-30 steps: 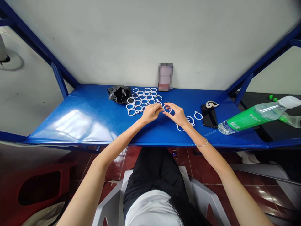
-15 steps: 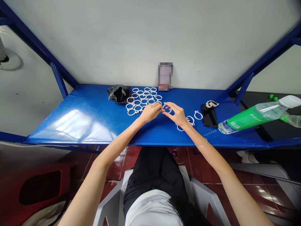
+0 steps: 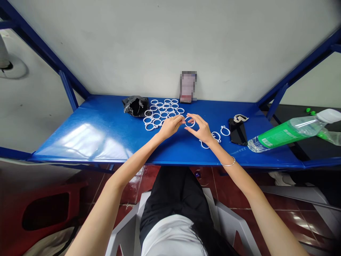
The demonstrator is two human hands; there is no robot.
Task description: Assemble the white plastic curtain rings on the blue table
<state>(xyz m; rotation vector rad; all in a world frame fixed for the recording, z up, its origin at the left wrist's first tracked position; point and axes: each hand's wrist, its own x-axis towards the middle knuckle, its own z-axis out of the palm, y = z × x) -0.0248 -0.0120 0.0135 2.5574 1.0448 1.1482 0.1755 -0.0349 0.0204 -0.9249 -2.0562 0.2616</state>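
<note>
Both hands meet over the middle of the blue table [image 3: 101,131]. My left hand [image 3: 170,127] and my right hand [image 3: 201,128] pinch one white plastic ring [image 3: 189,122] between their fingertips, just above the tabletop. Behind my left hand lies a tidy cluster of several white rings [image 3: 162,111] laid side by side. A few loose white rings [image 3: 216,136] lie to the right of my right hand, partly hidden by my wrist.
A crumpled black bag [image 3: 135,105] sits left of the ring cluster. A blurred card [image 3: 188,87] leans on the wall. At the right lie a black phone [image 3: 236,132], a small white clip [image 3: 239,117] and a tilted green-labelled bottle [image 3: 290,130].
The ring held between both hands has risen slightly and shows more fully; the fingers shifted a little around it. Nothing else moved.
</note>
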